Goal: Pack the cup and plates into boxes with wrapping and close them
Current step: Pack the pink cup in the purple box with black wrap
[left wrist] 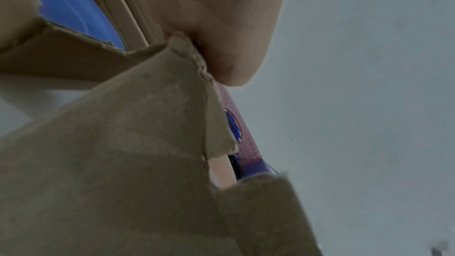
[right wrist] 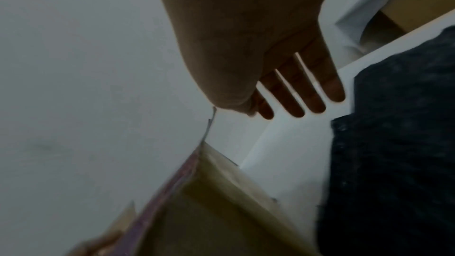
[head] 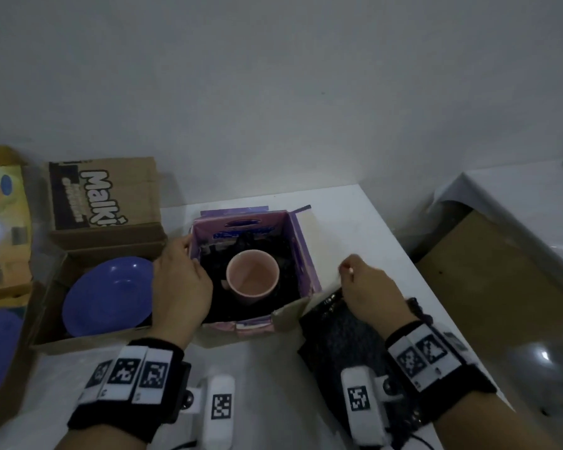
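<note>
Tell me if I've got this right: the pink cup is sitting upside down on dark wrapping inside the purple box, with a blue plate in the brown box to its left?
Nearly. The pink cup is not upside down: the head view shows its open mouth facing up, so it stands upright. The rest holds: it sits on dark wrapping inside the purple box, and a blue plate lies in the brown box to its left.

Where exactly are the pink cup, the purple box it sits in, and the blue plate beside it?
pink cup (head: 252, 275): head view, on the inside of the cup's bowl.
purple box (head: 303, 251): head view, on its right inner wall.
blue plate (head: 108, 297): head view, on the middle of its face.
</note>
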Demonstrator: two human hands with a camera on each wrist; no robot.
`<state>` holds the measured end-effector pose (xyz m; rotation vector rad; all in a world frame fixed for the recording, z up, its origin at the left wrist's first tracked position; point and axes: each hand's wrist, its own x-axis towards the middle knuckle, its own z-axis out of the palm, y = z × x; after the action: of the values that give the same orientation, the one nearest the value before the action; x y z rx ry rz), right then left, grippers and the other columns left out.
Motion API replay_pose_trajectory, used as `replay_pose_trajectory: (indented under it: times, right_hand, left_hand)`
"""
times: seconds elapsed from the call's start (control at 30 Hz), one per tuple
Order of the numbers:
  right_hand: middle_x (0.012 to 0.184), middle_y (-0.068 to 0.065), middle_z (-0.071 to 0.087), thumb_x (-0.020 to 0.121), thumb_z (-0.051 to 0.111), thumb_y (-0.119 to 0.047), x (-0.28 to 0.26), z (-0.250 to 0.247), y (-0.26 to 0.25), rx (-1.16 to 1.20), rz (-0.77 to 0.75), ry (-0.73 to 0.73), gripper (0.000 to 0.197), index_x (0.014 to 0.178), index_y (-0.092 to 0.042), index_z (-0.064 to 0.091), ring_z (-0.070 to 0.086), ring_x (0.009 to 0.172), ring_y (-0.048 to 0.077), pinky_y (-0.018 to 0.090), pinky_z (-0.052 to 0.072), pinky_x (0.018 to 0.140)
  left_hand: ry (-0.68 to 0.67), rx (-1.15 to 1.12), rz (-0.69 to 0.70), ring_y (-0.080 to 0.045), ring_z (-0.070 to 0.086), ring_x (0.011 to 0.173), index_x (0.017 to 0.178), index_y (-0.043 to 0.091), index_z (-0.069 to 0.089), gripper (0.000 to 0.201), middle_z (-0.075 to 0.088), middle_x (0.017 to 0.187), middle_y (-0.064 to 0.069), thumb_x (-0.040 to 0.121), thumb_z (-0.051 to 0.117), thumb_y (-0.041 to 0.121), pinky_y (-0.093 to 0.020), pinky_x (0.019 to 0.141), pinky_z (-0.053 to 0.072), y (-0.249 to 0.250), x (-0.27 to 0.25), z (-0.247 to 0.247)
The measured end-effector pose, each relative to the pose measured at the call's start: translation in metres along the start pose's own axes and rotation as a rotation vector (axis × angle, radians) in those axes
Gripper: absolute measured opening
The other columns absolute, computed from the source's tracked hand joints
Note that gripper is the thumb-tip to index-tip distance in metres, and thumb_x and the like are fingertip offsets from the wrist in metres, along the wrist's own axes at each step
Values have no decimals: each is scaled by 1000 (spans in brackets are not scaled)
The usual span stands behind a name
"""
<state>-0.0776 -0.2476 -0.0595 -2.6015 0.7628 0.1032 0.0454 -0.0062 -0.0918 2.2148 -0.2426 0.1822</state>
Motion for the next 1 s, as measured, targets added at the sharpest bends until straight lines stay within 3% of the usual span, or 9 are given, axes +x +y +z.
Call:
replay_pose_trajectory:
  times: [0.1, 0.2, 0.3, 0.37, 0.43, 0.57, 0.7, 0.8, 1.0]
  right_hand:
    - [154, 17, 13, 78, 55, -66, -25, 24, 26, -202, 221, -280, 91, 146, -23, 13, 17, 139, 39, 55, 33, 104]
    - [154, 13, -24, 67, 71, -61, -42, 42, 37, -146, 278, -461, 124, 147, -30, -18, -13, 143, 38, 62, 21, 109]
    - [158, 11, -13, 81, 69, -44, -51, 47, 43, -129, 211, -351, 109, 149, -25, -15, -1, 145, 32, 50, 29, 111]
    - [158, 10, 10, 88, 62, -32, -54, 48, 48, -151, 165, -245, 95, 150, -20, -9, 20, 142, 29, 39, 38, 106]
    - [146, 10, 35, 89, 61, -25, -56, 48, 50, -194, 96, -126, 87, 150, -19, 0, 42, 127, 27, 34, 45, 95]
    - [121, 6, 53, 87, 57, -10, -57, 51, 50, -195, 31, -82, 60, 138, -17, 27, 54, 104, 23, 33, 50, 81]
    - [99, -1, 62, 82, 58, -21, -59, 37, 50, 32, 63, -24, 22, 103, -23, 51, 59, 91, 20, 31, 50, 76]
    - [84, -5, 52, 78, 60, -23, -55, 18, 45, 171, 30, 108, 12, 77, -22, 48, 51, 80, 15, 26, 42, 65]
    - [64, 8, 50, 89, 39, 0, -44, -4, 40, 338, 44, 246, 17, 96, -16, 38, 40, 50, 16, 25, 27, 44]
  left_hand:
    - [14, -42, -16, -36, 49, 109, 122, 8, 46, 34, 52, 120, -20, 90, 42, -2, -48, 92, 42, -1, 2, 6]
    - [26, -56, -21, -34, 48, 112, 123, 6, 45, 33, 50, 123, -19, 91, 42, -2, -45, 93, 40, -3, 1, 9]
    - [16, -76, -3, -34, 48, 114, 125, 7, 43, 33, 49, 125, -19, 92, 42, 0, -45, 95, 40, -8, 1, 9]
    - [8, -82, 0, -35, 48, 115, 125, 7, 42, 33, 49, 125, -19, 93, 42, 0, -47, 95, 41, -9, 1, 10]
    - [2, -91, -5, -35, 48, 116, 125, 7, 42, 33, 49, 126, -19, 93, 42, 1, -48, 96, 41, -9, 0, 11]
    - [2, -118, -15, -32, 48, 117, 127, 7, 42, 34, 50, 128, -18, 93, 41, 0, -44, 96, 39, -6, -1, 11]
    - [-3, -128, -17, -31, 48, 117, 128, 9, 41, 35, 50, 128, -16, 94, 41, 1, -41, 96, 39, -7, -1, 11]
    - [0, -141, -13, -30, 48, 117, 128, 9, 41, 36, 50, 128, -16, 94, 41, 0, -38, 96, 38, -7, -2, 12]
    - [-9, -168, -23, -28, 49, 116, 129, 11, 41, 36, 50, 128, -14, 94, 40, 1, -35, 94, 38, -7, -2, 14]
